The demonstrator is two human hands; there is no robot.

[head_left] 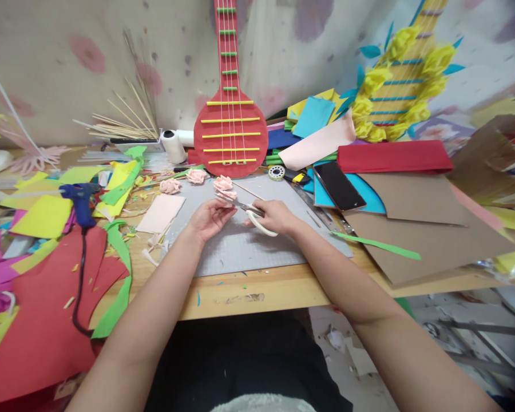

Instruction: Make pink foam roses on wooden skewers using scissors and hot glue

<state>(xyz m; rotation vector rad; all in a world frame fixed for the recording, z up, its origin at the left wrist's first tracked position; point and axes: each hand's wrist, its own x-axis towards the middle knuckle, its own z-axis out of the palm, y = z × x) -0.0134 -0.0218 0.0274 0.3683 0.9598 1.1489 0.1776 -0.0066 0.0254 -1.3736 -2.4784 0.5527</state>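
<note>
My right hand [277, 217] has its fingers in the white-handled scissors [261, 223], whose metal blades point left toward my left hand. My left hand [211, 220] pinches a small pale pink paper piece [228, 196] at its fingertips, and the blades cross it; whether they are cutting is too small to tell. Right behind it is a pink paper rose [222, 182]. Two more pink roses, one nearer [196, 175] and one farther left [170, 186], lie by the back edge of the grey cutting mat [236, 252]. A thin wooden stick [248, 190] extends behind the scissors.
A red paper lute [230, 129] leans upright behind the mat. On the left are a blue glue gun [80, 203], its cord, and red, yellow and green paper scraps. To the right lie a phone [340, 186], brown card [424, 240] and a red folded sheet [395, 156].
</note>
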